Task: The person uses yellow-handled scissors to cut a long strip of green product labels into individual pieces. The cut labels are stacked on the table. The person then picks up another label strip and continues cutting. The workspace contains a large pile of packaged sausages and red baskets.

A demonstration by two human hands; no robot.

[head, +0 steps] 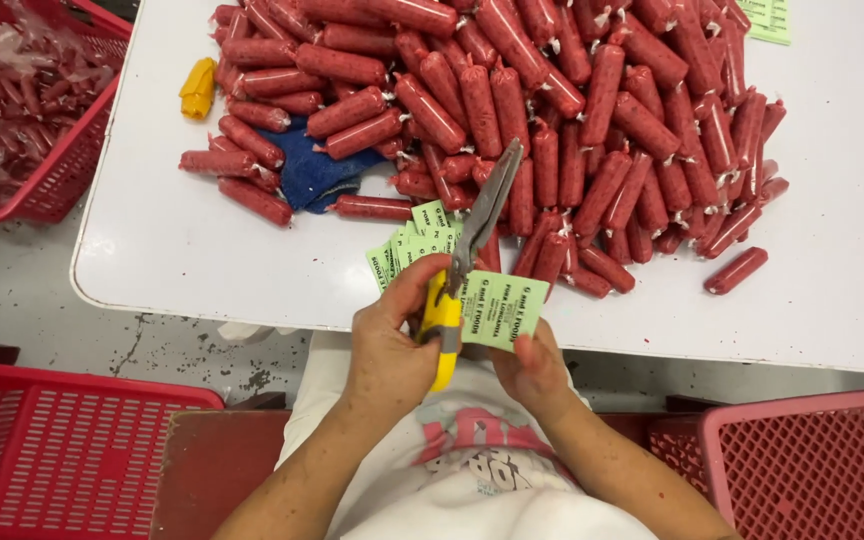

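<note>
Head view: your two hands cut a green label over the near edge of a white table.

Your left hand [387, 350] grips one pair of scissors [464, 262] with yellow handles and grey blades, tips up. Your right hand [535, 368] pinches one green label [501, 310], a small paper slip with dark print. More green labels [414, 235] lie fanned on the table [182, 250]. Red sausages [552, 110], too many to count, make one big heap. Three red baskets [47, 450] stand around.

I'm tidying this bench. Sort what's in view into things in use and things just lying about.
In use: scissors in the left hand; green label in the right hand; label stack.

Lying about: sausages, blue cloth, yellow piece, red baskets.
</note>
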